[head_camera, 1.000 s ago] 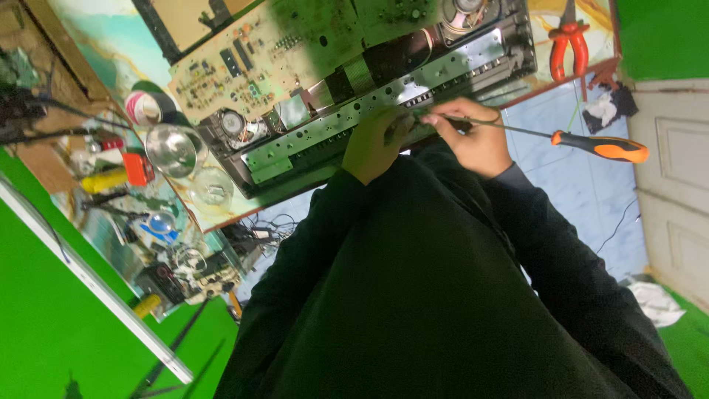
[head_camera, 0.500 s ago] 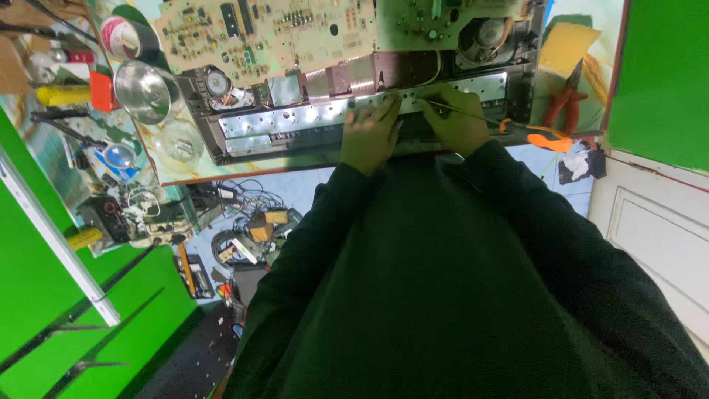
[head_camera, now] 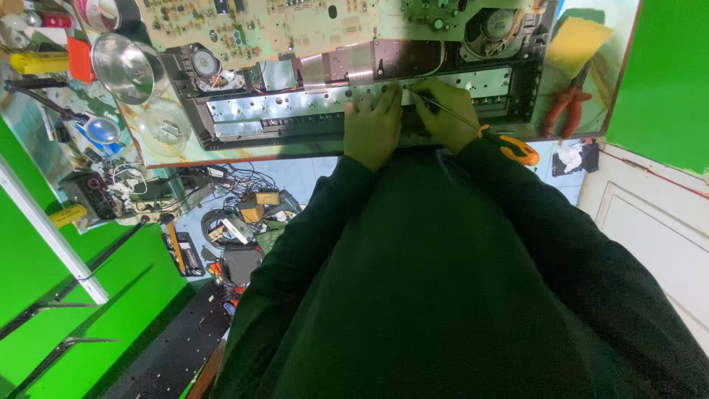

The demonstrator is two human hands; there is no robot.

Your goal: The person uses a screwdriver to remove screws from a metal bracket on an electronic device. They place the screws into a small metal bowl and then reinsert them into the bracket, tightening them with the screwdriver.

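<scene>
An opened electronic device lies on the workbench, with a long metal chassis strip [head_camera: 295,107] and green circuit boards [head_camera: 281,26] behind it. My left hand [head_camera: 373,125] rests flat on the strip near its middle, fingers together. My right hand [head_camera: 443,111] grips a screwdriver [head_camera: 509,144] with an orange and black handle; its thin shaft points left, the tip on the strip just beside my left fingertips. My dark sleeves and torso fill the lower part of the view.
Red-handled pliers [head_camera: 565,111] and a yellow pad [head_camera: 576,44] lie at the bench's right end. A metal bowl [head_camera: 125,66], a clear dish [head_camera: 166,125], tape rolls and small tools crowd the left. Cables and parts [head_camera: 236,214] litter the floor below. Green walls stand on both sides.
The view has swung so the bench sits level across the top. The screwdriver handle has dropped close to my wrist, and both hands have drawn together on the metal strip.
</scene>
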